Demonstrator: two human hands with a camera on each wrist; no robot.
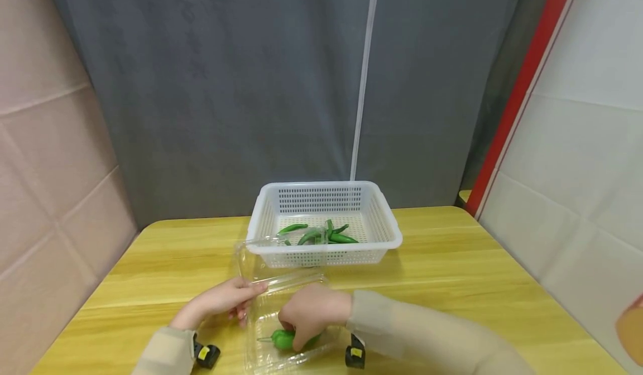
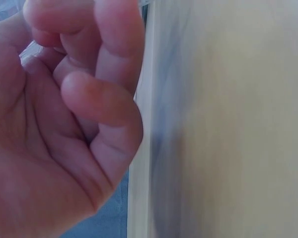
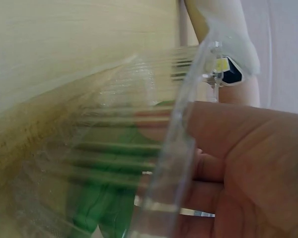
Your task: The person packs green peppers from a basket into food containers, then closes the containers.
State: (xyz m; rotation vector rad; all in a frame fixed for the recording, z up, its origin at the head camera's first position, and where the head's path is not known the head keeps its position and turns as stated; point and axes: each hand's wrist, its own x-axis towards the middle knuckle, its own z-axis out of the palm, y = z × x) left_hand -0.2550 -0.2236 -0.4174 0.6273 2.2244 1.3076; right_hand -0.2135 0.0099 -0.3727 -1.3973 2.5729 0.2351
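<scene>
A clear plastic clamshell box (image 1: 258, 308) lies on the table, its raised lid leaning toward the basket. My left hand (image 1: 228, 298) pinches the box's left edge, thumb on top; in the left wrist view its other fingers (image 2: 107, 101) are curled. Inside the box, my right hand (image 1: 311, 315) grips green chili peppers (image 1: 283, 340) from above, stems pointing left. Through the transparent wall, the right wrist view shows the green chili peppers (image 3: 107, 198) below the right hand's fingers, somewhat blurred.
Behind the box stands a white perforated basket (image 1: 321, 188) holding several more green chili peppers (image 1: 343, 239). The lid overlaps the basket's front left in the head view. A wooden table (image 1: 452, 285) lies beneath, with a grey curtain (image 1: 226, 96) behind it.
</scene>
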